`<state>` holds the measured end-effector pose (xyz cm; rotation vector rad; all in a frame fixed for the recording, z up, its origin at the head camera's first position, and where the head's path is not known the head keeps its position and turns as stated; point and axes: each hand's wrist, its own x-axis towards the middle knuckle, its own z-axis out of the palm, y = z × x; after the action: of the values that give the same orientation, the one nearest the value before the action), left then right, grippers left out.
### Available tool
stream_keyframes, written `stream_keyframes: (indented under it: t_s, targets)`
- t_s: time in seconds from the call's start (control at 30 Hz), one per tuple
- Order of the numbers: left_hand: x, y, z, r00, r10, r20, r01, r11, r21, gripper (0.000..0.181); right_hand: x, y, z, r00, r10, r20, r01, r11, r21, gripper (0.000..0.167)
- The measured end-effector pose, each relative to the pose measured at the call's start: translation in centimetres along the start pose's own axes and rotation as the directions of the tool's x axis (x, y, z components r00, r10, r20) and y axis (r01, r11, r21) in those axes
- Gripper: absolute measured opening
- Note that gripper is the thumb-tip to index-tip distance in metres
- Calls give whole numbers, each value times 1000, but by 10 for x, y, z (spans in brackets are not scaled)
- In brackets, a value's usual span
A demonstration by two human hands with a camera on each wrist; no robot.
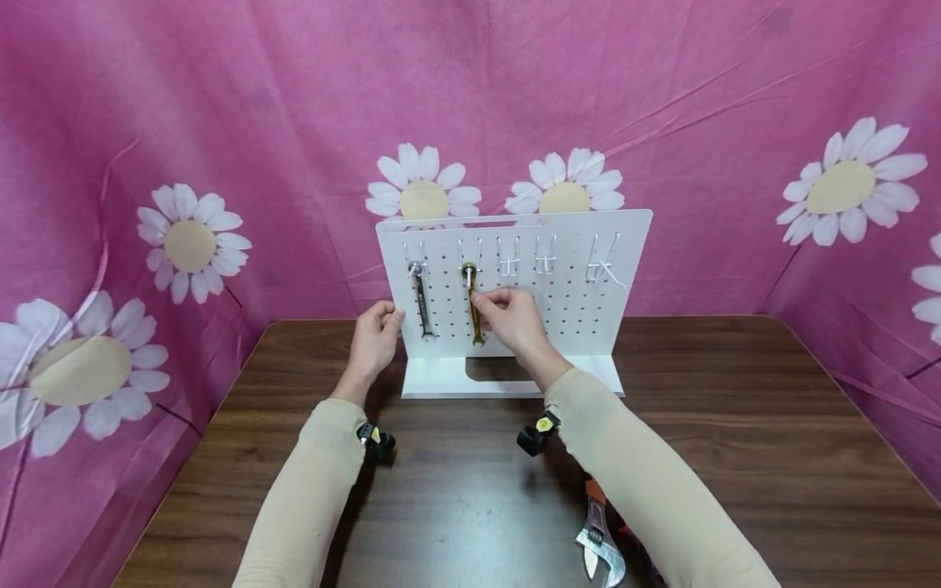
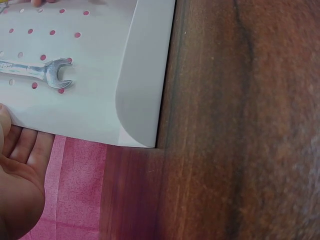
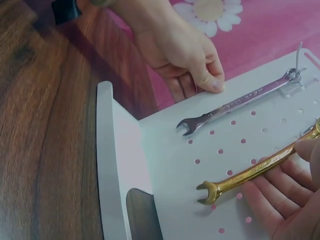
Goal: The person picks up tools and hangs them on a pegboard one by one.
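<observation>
At the white pegboard [image 1: 595,314], right fingers pinch a gold wrench [image 1: 474,314] while the left hand [image 1: 376,336] grips the edge!

Thumb in front and fingers behind the shaft, the right hand [image 1: 515,321] holds that gold wrench upright against the board, its ring end up at a hook; whether it hangs fully there, I can't tell, and the right wrist view cuts that end off. Over at the left edge, the other thumb presses the front, its fingers partly hidden behind. Between the hands hangs a silver wrench [image 1: 421,302], open end down. More hooks [image 1: 546,256] line up to the right. Down on the brown table [image 1: 456,506], an adjustable wrench [image 1: 597,535] lies partly under the right sleeve [image 1: 647,465], something red beside it mostly covered. Pink flowered cloth [image 1: 294,106] backs it all.
</observation>
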<state>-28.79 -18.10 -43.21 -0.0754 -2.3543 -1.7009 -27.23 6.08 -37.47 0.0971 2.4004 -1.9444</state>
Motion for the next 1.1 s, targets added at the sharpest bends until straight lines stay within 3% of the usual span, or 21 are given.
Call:
stream_keyframes:
  t_s: [0.4,0.67,1.1]
  targets:
    - [0,-1,3,1000,-7,8,7,1000,17,21,-6,15,-14,1000,4,26,-3,998,-57,30]
    - [0,-5,1,1000,3,-6,-2,1000,22,21,-20,14,-32,998,-52,47,52,999,-3,34]
    - [1,-6,1,1000,3,1,-3,1000,-6,20,-43,20,-55,990,-87,111,96,993,-74,33]
